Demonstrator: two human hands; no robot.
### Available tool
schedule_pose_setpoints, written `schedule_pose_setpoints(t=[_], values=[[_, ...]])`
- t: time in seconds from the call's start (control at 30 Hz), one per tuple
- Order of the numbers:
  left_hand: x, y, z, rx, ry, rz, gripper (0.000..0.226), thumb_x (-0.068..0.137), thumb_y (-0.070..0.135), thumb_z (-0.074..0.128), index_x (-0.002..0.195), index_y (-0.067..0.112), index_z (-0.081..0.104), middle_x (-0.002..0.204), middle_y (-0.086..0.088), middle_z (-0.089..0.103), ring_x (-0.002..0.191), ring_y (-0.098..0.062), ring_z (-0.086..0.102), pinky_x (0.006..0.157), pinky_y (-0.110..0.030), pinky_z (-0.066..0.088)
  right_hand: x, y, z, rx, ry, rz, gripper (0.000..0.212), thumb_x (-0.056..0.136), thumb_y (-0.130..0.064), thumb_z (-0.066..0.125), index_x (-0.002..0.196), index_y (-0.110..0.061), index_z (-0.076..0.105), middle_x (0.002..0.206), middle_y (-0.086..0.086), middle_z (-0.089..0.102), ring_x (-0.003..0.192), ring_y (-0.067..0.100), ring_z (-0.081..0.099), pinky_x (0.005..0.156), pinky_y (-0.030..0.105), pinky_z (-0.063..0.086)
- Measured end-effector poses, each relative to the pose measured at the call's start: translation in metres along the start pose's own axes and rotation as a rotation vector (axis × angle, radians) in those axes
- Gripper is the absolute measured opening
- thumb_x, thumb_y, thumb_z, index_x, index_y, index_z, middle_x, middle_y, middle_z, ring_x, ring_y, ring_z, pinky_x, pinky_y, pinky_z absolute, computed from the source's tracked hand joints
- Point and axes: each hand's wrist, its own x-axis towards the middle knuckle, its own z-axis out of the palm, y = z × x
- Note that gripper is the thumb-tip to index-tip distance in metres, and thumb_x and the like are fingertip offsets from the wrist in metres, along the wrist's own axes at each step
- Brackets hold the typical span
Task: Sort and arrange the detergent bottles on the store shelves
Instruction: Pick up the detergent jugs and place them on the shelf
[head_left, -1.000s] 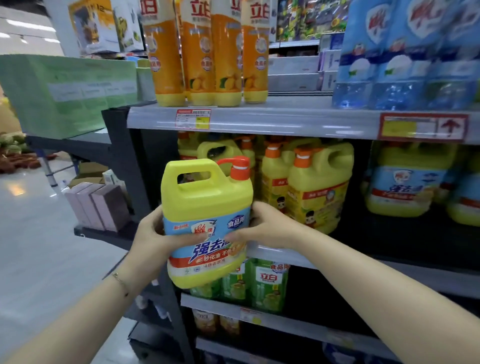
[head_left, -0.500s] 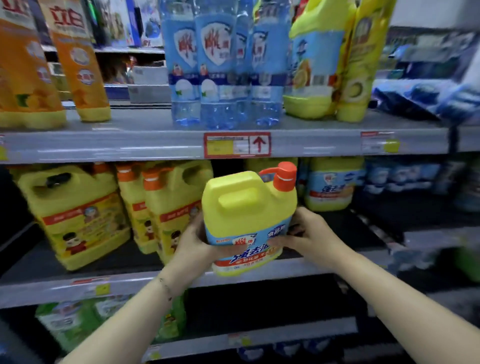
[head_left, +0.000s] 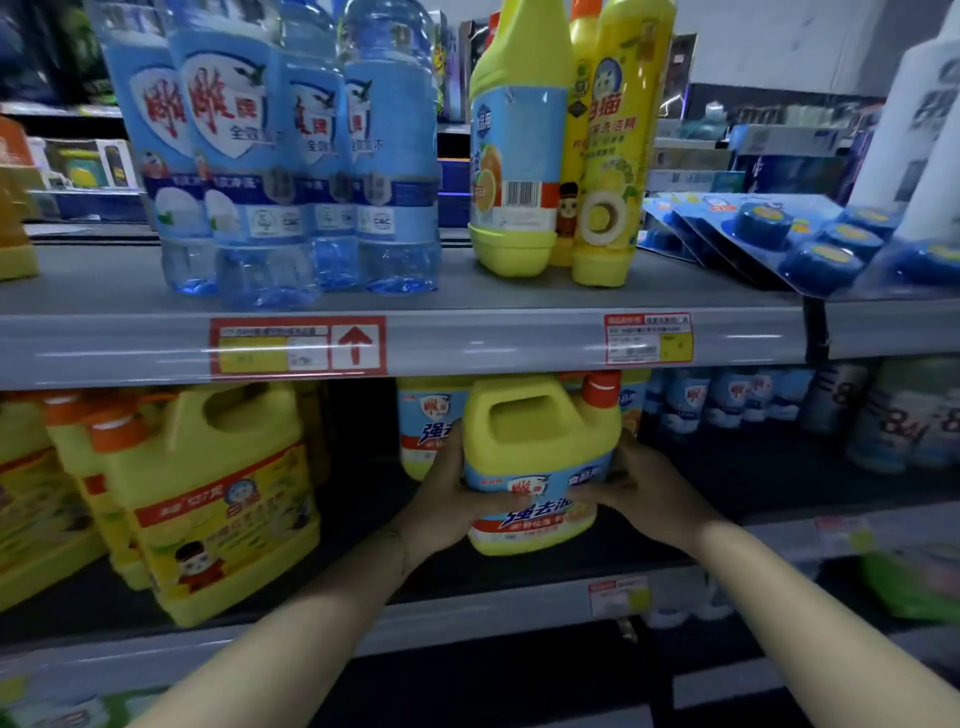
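Yellow detergent jug (head_left: 540, 457) with orange cap gripped both sides, left hand (head_left: 447, 499) and right hand (head_left: 639, 493) fingers wrapped, over middle shelf (head_left: 519, 608).

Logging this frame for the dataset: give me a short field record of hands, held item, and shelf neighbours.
held item: yellow plastic detergent jug with orange cap and blue label
left hand: gripping the jug's left side
right hand: gripping its right side
jug position: upright, at the middle shelf
behind it: matching jug
left neighbours: yellow jugs with red labels
shelf above: clear blue bottles
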Motion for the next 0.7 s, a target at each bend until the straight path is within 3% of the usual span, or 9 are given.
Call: schedule_pose_setpoints(t=[0.07,0.13,0.2,0.27,0.37,0.47,0.57,0.63,0.7], values=[[0.021,-0.006,0.010,0.064,0.003,0.015,0.082,0.070,-0.002,0.079,0.135,0.023,0.036,0.135,-0.010,0.053,0.119,-0.016,0.058,0.089,-0.030,0.054,0.009,0.014,-0.014,-0.001,0.020,0.007,0.053,0.078,-0.017,0.076,0.121,-0.029,0.048,0.118,-0.015,0.061,0.102,-0.009,0.059,0.087,0.015,0.049],[0.043,-0.015,0.019,0.135,0.031,0.031,0.082,0.065,0.024,0.086,0.133,0.027,0.039,0.134,-0.009,0.051,0.123,-0.022,0.054,0.096,-0.042,0.051,0.018,0.025,-0.024,0.010,0.049,0.011,0.052,0.075,-0.020,0.076,0.117,-0.033,0.048,0.118,-0.010,0.062,0.101,-0.007,0.060,0.088,0.020,0.051],[0.065,-0.024,0.022,0.257,0.060,0.015,0.092,0.058,0.053,0.085,0.135,0.031,0.039,0.134,-0.006,0.049,0.124,-0.022,0.051,0.099,-0.047,0.048,0.026,0.035,-0.032,0.033,0.096,0.010,0.050,0.074,-0.021,0.075,0.116,-0.030,0.049,0.116,-0.009,0.062,0.096,-0.009,0.061,0.085,0.018,0.053],[0.084,-0.032,0.023,0.286,0.049,0.000,0.098,0.054,0.061,0.084,0.137,0.035,0.038,0.134,-0.001,0.053,0.121,-0.020,0.055,0.095,-0.049,0.051,0.034,0.044,-0.035,0.025,0.141,0.028,0.049,0.078,-0.018,0.074,0.120,-0.021,0.050,0.116,-0.006,0.063,0.095,-0.005,0.061,0.079,0.014,0.052],[0.094,-0.028,0.025,0.302,0.063,-0.004,0.099,0.055,0.060,0.083,0.138,0.038,0.034,0.132,0.003,0.056,0.119,-0.016,0.058,0.092,-0.048,0.054,0.043,0.052,-0.033,-0.050,0.231,0.070,0.051,0.080,-0.025,0.074,0.122,-0.010,0.049,0.118,0.002,0.064,0.100,0.012,0.063,0.081,0.025,0.053],[0.090,-0.021,0.030,0.298,0.093,0.011,0.094,0.060,0.050,0.082,0.139,0.035,0.035,0.131,0.007,0.058,0.119,-0.013,0.057,0.094,-0.046,0.053,0.037,0.048,-0.024,-0.120,0.400,0.029,0.044,0.078,-0.024,0.077,0.105,-0.012,0.045,0.107,0.007,0.062,0.093,0.019,0.062,0.072,0.034,0.053],[0.084,-0.018,0.035,0.308,0.104,0.027,0.086,0.064,0.038,0.082,0.137,0.031,0.037,0.133,0.005,0.056,0.122,-0.013,0.054,0.099,-0.045,0.049,0.028,0.042,-0.011,-0.514,0.541,-0.140,0.034,0.079,-0.021,0.075,0.099,-0.006,0.052,0.102,0.014,0.055,0.087,0.029,0.059,0.062,0.031,0.046],[0.078,-0.015,0.034,0.348,0.057,0.044,0.076,0.070,0.025,0.081,0.135,0.023,0.042,0.133,0.002,0.057,0.123,-0.014,0.054,0.101,-0.045,0.047,0.025,0.031,0.002,-0.696,0.516,-0.270,0.029,0.077,-0.015,0.075,0.097,-0.006,0.056,0.098,0.014,0.057,0.080,0.032,0.062,0.055,0.028,0.045],[0.069,-0.013,0.028,0.430,0.000,0.081,0.062,0.074,0.019,0.080,0.128,0.019,0.049,0.129,0.004,0.059,0.120,-0.011,0.055,0.102,-0.036,0.047,0.024,0.011,0.018,-0.720,0.420,-0.380,0.029,0.075,-0.017,0.072,0.095,-0.015,0.051,0.093,0.010,0.058,0.074,0.029,0.063,0.051,0.029,0.050]])
